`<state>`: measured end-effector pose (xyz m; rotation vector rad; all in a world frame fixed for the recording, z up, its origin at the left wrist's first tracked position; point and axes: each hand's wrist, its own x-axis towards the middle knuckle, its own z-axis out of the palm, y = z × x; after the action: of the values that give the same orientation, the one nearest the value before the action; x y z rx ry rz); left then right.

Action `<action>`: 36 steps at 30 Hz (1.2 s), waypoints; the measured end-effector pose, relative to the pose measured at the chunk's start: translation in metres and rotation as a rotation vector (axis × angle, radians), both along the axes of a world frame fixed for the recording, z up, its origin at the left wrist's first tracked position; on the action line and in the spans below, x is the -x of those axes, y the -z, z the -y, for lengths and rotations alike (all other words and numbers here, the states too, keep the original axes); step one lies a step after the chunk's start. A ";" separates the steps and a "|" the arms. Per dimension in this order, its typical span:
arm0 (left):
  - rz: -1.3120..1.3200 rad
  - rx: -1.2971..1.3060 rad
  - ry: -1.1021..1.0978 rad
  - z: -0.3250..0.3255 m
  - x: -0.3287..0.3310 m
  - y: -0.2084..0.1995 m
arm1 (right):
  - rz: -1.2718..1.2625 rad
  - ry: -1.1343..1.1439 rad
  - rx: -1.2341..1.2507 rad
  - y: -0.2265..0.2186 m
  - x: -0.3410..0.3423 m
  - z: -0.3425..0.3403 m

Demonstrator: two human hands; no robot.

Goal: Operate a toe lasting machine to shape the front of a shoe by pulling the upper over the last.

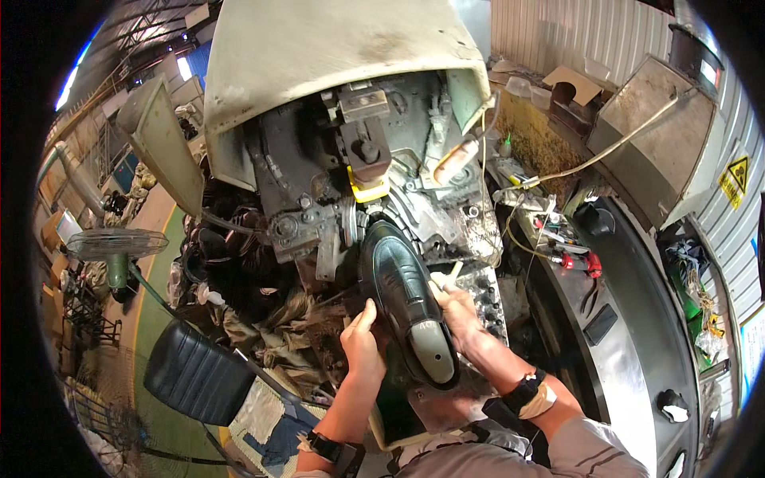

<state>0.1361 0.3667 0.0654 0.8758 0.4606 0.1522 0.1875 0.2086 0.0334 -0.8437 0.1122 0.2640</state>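
Note:
A black leather shoe on a grey-topped last points its toe into the clamps of a large machine. My right hand grips the shoe's right side near its opening; a short pale stick shows by its fingers. On the other side, my left hand is raised beside the shoe, thumb up and apart from the fingers, which are partly hidden. Whether it touches the shoe I cannot tell. A yellow part of the machine sits just above the toe.
Dark shoes are heaped left of the machine. A black padded seat and a caged fan stand at left. Along the right runs a metal bench with a red-handled tool and a phone. A cable hangs across.

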 end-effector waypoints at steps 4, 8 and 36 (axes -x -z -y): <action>-0.166 0.002 -0.006 -0.024 -0.035 0.020 | -0.068 0.058 0.154 0.012 -0.034 -0.017; -0.161 0.061 0.032 -0.028 -0.057 0.024 | -0.024 0.129 0.289 0.034 -0.061 -0.023; -0.064 0.079 -0.232 0.000 -0.098 0.096 | -0.079 0.068 0.042 0.072 -0.091 -0.020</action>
<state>0.2342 0.3667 -0.0310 0.7499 0.6245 0.3175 0.2780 0.2286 -0.0389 -0.8697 0.2201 0.2313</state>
